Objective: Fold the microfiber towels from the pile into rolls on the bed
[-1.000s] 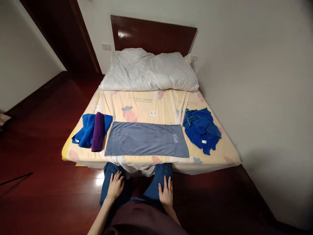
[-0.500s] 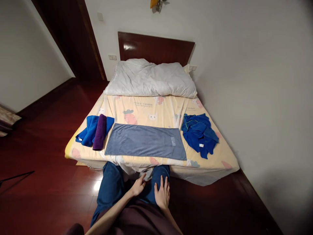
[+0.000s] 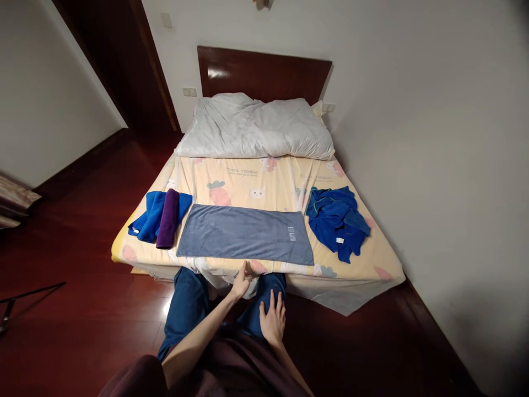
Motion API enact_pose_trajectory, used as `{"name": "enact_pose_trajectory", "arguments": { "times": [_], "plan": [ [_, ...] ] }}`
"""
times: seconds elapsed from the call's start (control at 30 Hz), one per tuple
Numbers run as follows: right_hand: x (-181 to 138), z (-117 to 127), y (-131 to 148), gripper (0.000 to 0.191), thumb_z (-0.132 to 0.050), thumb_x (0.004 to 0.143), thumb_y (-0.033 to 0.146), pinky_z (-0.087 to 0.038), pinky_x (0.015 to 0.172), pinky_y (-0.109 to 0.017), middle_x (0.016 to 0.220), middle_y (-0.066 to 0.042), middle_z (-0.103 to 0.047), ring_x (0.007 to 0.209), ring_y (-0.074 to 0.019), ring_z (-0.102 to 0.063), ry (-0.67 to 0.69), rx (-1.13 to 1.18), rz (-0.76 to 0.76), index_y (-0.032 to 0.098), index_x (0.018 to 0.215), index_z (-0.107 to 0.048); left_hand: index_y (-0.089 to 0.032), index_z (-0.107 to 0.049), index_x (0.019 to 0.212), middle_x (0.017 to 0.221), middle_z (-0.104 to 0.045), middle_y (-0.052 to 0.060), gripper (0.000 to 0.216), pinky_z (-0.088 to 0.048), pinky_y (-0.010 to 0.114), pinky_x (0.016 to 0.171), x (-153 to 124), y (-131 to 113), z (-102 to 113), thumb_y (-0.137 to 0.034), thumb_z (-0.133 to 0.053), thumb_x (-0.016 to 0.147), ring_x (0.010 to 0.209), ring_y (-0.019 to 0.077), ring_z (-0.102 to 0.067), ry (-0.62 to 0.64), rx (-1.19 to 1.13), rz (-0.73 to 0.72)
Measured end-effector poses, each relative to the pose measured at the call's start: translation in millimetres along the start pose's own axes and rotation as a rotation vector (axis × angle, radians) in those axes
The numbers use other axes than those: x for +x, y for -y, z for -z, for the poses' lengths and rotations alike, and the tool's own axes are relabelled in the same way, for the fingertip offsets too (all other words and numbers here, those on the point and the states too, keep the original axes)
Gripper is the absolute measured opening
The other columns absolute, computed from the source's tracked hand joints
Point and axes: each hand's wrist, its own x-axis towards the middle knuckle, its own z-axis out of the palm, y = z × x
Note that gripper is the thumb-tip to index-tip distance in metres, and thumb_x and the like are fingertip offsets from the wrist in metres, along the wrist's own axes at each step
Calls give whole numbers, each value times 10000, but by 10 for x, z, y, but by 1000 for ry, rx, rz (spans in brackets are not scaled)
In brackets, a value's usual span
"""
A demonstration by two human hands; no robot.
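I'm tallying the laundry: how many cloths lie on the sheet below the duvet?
4: a grey towel flat in the middle, a purple roll on a blue cloth at left, crumpled blue clothing at right. Folds may hide more.

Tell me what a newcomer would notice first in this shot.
The grey towel lies spread flat at the near edge of the bed, with the left hand below its front hem and the right hand flat on a thigh. Left of it a purple roll lies on a blue towel; right of it sits a crumpled blue garment, and a white duvet is heaped by the headboard.
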Motion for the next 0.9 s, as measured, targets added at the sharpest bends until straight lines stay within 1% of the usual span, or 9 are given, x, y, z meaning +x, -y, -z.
{"name": "enact_pose_trajectory", "arguments": {
  "times": [0.07, 0.1, 0.2, 0.3, 0.4, 0.47, 0.63, 0.77, 0.9],
  "plan": [
    [-1, -8, -4, 641, -254, 973, 510, -404, 1052, -511, 1631, -100, -206, 1400, -361, -353, -10, 5, -1, 242, 1555, -286, -218, -224, 1553, 1170, -660, 130, 888, -506, 400, 919, 59, -61, -16, -194, -603, 750, 1088, 245, -643, -10, -124, 75],
    [-1, -14, -7, 641, -253, 973, 511, -403, 1051, -515, 1631, -102, -205, 1396, -360, -359, -15, 9, 0, 244, 1554, -289, -237, -232, 1552, 1114, -671, 109, 879, -511, 380, 890, 86, -93, -20, -198, -601, 755, 1035, 228, -661, -19, -180, 88],
    [4, -27, -15, 646, -248, 970, 521, -405, 1048, -520, 1627, -109, -213, 1391, -360, -367, -23, 23, 6, 244, 1551, -294, -287, -285, 1532, 1017, -672, 60, 851, -506, 336, 866, 159, -165, -28, -226, -616, 751, 994, 197, -671, -58, -293, 54],
    [9, -19, -13, 645, -255, 968, 520, -414, 1040, -517, 1620, -110, -233, 1392, -362, -363, -16, 22, 0, 244, 1548, -303, -277, -320, 1518, 980, -672, 46, 847, -503, 325, 880, 217, -197, -44, -253, -644, 736, 928, 174, -677, -73, -347, 46],
    [9, 14, 2, 632, -256, 971, 502, -420, 1031, -515, 1619, -104, -238, 1388, -362, -366, -11, 12, -5, 247, 1548, -305, -264, -319, 1517, 1022, -681, 57, 853, -512, 337, 888, 234, -220, -64, -235, -652, 732, 826, 148, -675, -64, -399, 75],
    [8, 34, 12, 630, -252, 974, 496, -418, 1032, -514, 1621, -105, -231, 1382, -362, -371, -15, 6, -2, 243, 1549, -302, -264, -324, 1515, 1068, -680, 70, 839, -518, 350, 897, 212, -242, -75, -229, -644, 739, 847, 154, -676, -70, -402, 39],
    [9, 47, 14, 627, -260, 976, 496, -415, 1034, -504, 1627, -105, -210, 1390, -358, -358, 2, 1, -8, 241, 1548, -303, -278, -310, 1528, 1217, -625, 85, 837, -510, 364, 954, 101, -290, -98, -203, -613, 751, 1038, 190, -657, -64, -294, -176],
    [17, 62, 21, 623, -254, 979, 494, -419, 1026, -504, 1631, -89, -200, 1386, -360, -356, 0, -1, -12, 252, 1552, -289, -265, -311, 1530, 1226, -629, 90, 831, -495, 372, 988, 44, -256, -100, -165, -593, 755, 1128, 208, -619, -77, -214, -179],
    [13, 48, 17, 622, -255, 977, 503, -409, 1037, -514, 1629, -84, -206, 1390, -363, -348, -14, 27, -9, 253, 1545, -308, -268, -347, 1515, 1258, -628, 95, 799, -471, 404, 1019, 13, -144, -84, -139, -568, 758, 1202, 224, -575, -104, -157, -166]
  ]
}}
